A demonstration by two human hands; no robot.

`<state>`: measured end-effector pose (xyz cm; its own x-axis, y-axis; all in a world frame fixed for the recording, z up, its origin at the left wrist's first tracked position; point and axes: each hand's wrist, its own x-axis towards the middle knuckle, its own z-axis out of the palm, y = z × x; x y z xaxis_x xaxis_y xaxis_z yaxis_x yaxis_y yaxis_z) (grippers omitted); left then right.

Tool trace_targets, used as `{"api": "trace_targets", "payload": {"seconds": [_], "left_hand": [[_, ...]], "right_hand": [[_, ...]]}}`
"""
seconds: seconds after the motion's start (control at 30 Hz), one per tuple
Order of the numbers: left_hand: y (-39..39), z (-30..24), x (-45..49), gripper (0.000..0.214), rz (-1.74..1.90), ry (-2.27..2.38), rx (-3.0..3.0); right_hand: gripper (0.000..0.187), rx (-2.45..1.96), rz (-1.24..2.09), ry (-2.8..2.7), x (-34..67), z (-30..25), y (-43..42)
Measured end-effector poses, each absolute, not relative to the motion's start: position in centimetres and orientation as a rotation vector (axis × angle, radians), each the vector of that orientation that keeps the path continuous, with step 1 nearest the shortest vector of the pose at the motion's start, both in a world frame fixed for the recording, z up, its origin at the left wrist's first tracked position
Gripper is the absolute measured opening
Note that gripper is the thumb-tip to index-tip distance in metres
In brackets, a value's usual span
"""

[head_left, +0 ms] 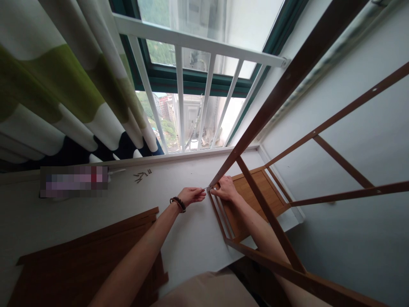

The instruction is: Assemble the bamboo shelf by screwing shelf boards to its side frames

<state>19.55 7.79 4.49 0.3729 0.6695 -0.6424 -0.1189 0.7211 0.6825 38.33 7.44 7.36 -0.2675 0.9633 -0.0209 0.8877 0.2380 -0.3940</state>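
Observation:
A brown wooden rack frame (255, 128) stands tilted in view on the right, with a flat wooden shelf panel (255, 192) low inside it. My left hand (192, 195), a dark beaded bracelet at its wrist, is closed in a pinch on a thin metal tool (207, 187). The tool's far end meets the foot of the nearest post; its exact kind is too small to tell. My right hand (226, 187) grips around that same post's lower end beside the panel, its fingers partly hidden behind the wood.
Several small bolts (140, 175) lie loose on the white ledge (188, 243). A pixelated package (73, 181) lies to their left. Dark wooden panels (96, 251) rest at the lower left. Behind are a striped curtain (67, 76) and a white railing (198, 38) before the window.

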Motion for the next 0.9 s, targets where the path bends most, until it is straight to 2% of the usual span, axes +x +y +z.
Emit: {"api": "trace_targets", "payload": {"seconds": [0.13,0.73,0.9], "left_hand": [[7.7,4.3,19.7,0.014,0.591,1.099,0.635],[7.2,3.3,20.2,0.023,0.732,1.125,0.778],[7.0,2.9,19.8,0.021,0.768,1.216,1.328]], "right_hand": [[0.019,-1.756,0.536,-2.272,38.3,7.4,7.6],[0.020,-1.799,0.371,-2.259,37.9,6.7,7.2],[0.022,-1.812,0.374,-2.280,38.0,6.7,7.3]]}}
